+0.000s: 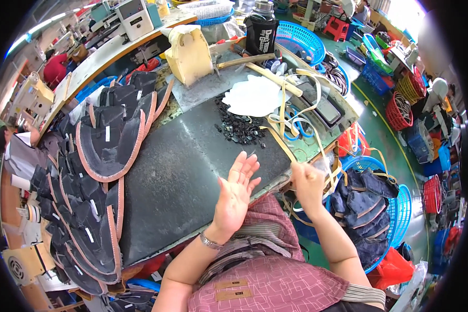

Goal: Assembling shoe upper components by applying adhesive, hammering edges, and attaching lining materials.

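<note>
My left hand (235,192) is over the near edge of the dark work board (177,171), palm turned up and fingers stretched out, with nothing seen in it. To its right, my right hand (308,186) is closed in a fist on a cream tape strip (282,143), which runs from the fist up to the table. More of the tape hangs in loops beside that hand. Blue-handled scissors (299,130) lie partly under the loops. Beyond my left hand, small black scraps (242,127) are heaped beside a white sheet (255,97).
Dark padded pieces with pink edges (112,130) pile up on the left. Behind the board stand a yellowish block (190,54) and a black bottle (261,31). A blue basket (400,213) of dark pieces sits at the right, with a red bag (392,268) below.
</note>
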Demonstrator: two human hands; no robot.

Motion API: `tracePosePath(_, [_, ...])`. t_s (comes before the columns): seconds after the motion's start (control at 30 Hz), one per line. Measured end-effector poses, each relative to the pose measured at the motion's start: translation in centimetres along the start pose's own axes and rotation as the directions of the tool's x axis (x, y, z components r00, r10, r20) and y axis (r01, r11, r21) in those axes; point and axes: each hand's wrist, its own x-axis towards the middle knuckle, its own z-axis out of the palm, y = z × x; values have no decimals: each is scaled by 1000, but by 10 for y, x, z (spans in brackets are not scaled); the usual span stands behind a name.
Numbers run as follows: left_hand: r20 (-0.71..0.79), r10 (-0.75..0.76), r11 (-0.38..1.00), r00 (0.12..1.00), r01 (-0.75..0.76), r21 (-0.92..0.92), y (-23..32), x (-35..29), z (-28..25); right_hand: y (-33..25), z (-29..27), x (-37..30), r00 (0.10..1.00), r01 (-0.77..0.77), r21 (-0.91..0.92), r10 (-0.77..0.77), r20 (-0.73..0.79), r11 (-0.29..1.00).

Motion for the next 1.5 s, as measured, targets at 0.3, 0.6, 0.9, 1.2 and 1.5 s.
tracePosePath(0.3, [584,33,-681,811,-410,607,-64,-53,27,0,10,-55,941,-337,591,289,178,733])
tracePosePath(0.6, [439,-80,-812,895,-314,493,-70,-59,61,-30,0,-73,900,-350,637,435,26,687])
tracePosePath(0.9, [533,-196,-885,823,-382,264,-97,-66,50,41,-42,-59,835,-546,756,163,525,360])
tracePosePath(1.2, [503,-220,-932,836,-333,146,-106,-58,31,44,-7,-65,965,-262,334,250,79,905])
tracePosePath(1.5, [503,-81,-881,860,-297,367,-86,-46,23,16,8,-59,878,-447,637,443,180,628])
